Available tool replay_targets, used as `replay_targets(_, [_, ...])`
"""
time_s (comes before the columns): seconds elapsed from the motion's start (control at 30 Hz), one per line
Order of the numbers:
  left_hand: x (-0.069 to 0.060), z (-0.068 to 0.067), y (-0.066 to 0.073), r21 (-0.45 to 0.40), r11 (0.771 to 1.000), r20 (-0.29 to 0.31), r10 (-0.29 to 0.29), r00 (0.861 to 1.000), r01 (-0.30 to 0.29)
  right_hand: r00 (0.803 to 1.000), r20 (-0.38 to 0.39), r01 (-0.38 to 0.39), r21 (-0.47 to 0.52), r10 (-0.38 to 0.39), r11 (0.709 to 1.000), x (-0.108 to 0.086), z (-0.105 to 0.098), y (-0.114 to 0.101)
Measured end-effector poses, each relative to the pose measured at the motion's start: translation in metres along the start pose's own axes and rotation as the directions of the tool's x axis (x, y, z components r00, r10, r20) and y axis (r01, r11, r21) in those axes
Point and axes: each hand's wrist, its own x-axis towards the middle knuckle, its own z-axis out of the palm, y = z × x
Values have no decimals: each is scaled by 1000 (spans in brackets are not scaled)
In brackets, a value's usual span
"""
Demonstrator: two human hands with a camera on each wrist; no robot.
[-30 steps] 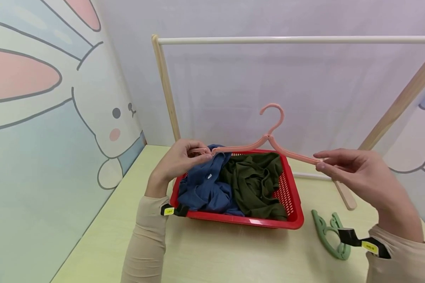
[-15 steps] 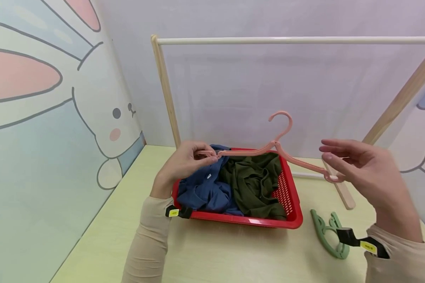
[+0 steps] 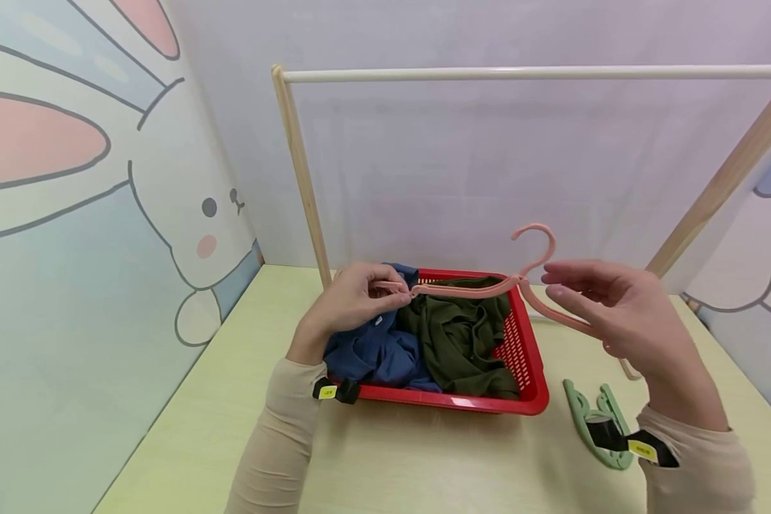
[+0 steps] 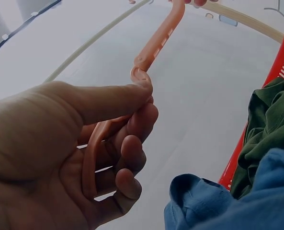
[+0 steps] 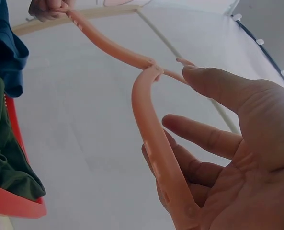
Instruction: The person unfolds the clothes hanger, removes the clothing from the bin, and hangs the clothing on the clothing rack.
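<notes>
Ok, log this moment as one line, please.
left hand: pinches pink hanger | right hand: near its hook | red basket: blue garment, dark-green garment | green hanger: on table

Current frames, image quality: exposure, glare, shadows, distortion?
Head: bright, soft shadow on the table below the red basket, likely glare on its front rim; left wrist: dimmer, bright glow at upper left, wooden post looks bowed; right wrist: also dim, pink hanger clearly outlined.

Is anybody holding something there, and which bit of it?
Yes, a pink hanger: the left hand pinches it near one end. The right hand is open by the other side, not gripping; whether it touches is unclear.
</notes>
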Motion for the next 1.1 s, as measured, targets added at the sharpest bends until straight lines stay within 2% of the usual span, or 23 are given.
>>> replay_targets(0.13, [1, 1, 0, -7, 1000, 15, 8, 1000, -8, 999, 30, 28, -2, -28, 1000, 1, 6, -3])
replay_targets(0.33, [2, 3, 0, -8, 1000, 20, 2, 1000, -2, 998, 62, -3, 3, 3, 1000, 0, 12, -10])
replay_targets(0.57, [4, 6, 1, -29, 1000, 46, -4, 999, 5, 995, 84, 46, 5, -46, 999, 2, 19, -8])
replay_targets(0.83, [4, 8, 2, -33, 999, 56, -14, 998, 16, 997, 71, 19, -3, -19, 1000, 3, 22, -9])
replay_targets(1.1, [4, 8, 5, -25, 1000, 59, -9, 998, 11, 998, 57, 35, 8, -35, 999, 2, 23, -9])
